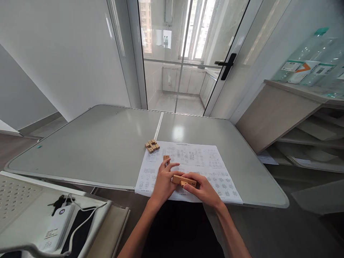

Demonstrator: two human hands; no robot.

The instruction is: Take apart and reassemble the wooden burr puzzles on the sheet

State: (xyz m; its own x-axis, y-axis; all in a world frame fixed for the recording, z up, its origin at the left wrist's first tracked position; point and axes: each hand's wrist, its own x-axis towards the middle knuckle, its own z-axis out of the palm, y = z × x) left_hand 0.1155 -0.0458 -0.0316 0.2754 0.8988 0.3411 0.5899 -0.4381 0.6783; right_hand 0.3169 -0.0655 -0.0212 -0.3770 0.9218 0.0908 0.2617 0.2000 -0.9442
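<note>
A notched wooden puzzle piece [176, 179] with a "2" marked near its right end is held between both hands above the paper, a smaller wooden part showing under it. My right hand [203, 187] grips its right side, thumb in front and fingers behind. With the thumb side, my left hand [163, 181] holds the left end, while its other fingers reach forward. Beside those fingertips is another wooden block [166, 157], partly covered by them. Several wooden pieces sit in a cluster [151, 147] at the paper's upper left corner.
Under the hands lies a printed sheet [220, 163] of small diagrams on the grey table [107, 143]. At lower left, a white cart [24, 206] holds a power bank [57, 227], a cable and keys. Plastic bottles [301, 64] stand on a right-hand shelf. A glass door is ahead.
</note>
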